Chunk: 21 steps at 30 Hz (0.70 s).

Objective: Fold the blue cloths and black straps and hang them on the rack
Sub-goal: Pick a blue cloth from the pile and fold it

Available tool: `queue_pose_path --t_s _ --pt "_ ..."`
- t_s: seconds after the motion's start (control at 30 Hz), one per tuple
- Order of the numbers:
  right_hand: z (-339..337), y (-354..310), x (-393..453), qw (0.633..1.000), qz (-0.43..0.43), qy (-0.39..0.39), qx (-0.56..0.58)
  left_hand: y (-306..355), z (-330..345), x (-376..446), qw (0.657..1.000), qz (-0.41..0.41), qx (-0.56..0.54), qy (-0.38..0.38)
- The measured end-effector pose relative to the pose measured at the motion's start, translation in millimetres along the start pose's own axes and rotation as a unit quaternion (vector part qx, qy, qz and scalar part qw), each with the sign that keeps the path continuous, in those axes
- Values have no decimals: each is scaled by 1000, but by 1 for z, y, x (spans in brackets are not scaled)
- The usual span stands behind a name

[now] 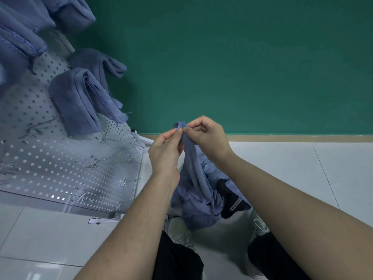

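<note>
The blue cloth (pixel 193 158) hangs over the floor (pixel 302 178), pinched at its top corner by the left hand (pixel 164 152) and right hand (pixel 205 136). Below it lies a pile (pixel 199 207) with a black strap (pixel 234 203). Several folded cloths (pixel 78 100) already hang on the rack (pixel 60 162); more remains. No writing is readable.

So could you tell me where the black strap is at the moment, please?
In the head view, the black strap lies on the floor, lower centre, beside the heap of blue cloths, below the right hand.
</note>
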State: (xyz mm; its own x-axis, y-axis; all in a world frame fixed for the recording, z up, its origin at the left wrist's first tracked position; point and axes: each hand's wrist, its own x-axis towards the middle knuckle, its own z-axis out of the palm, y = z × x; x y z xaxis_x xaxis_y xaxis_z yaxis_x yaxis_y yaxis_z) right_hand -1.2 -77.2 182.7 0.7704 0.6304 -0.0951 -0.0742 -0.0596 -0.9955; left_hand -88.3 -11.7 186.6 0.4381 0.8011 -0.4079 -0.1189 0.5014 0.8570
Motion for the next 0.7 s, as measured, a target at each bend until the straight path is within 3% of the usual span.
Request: queue_pose_path --t_s 0.27,0.4,0.6,0.7 --pt "3 2 -4 999 -2 10 -48 -1 1 -1 999 -21 -25 7" --pt "4 0 -7 994 -48 28 -94 -2 0 0 999 -24 -39 -2" --pt "9 -1 -14 984 -74 -77 -141 -1 -5 6 998 -14 -66 -3" --pt "6 -4 -13 991 -32 -109 -70 3 -10 11 999 0 -51 -12"
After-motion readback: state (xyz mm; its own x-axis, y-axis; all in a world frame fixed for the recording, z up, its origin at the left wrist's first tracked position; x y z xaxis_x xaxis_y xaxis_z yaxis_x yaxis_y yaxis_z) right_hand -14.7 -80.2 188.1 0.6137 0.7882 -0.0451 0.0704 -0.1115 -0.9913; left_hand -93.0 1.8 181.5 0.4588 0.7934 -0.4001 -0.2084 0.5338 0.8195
